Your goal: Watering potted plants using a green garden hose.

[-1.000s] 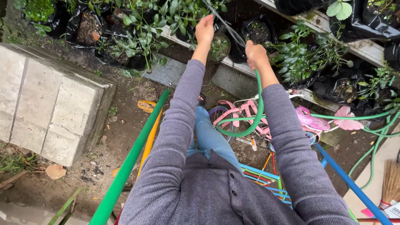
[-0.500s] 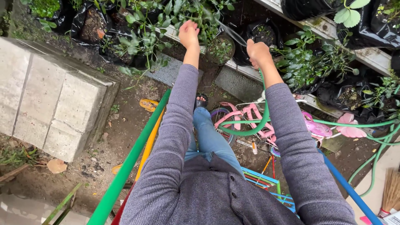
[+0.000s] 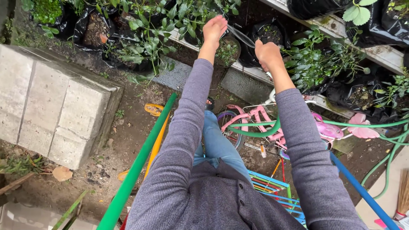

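The right hand [image 3: 267, 54] is closed in a tight grip around the end of the green hose [image 3: 260, 133], and a thin stream of water [image 3: 240, 37] leaves it toward the potted plants [image 3: 187, 19]. The hose hangs under the right arm and loops over a pink bicycle [image 3: 255, 123]. The left hand [image 3: 214, 29] is spread open over the leaves, holding nothing. A concrete block [image 3: 51, 106] stands at the left.
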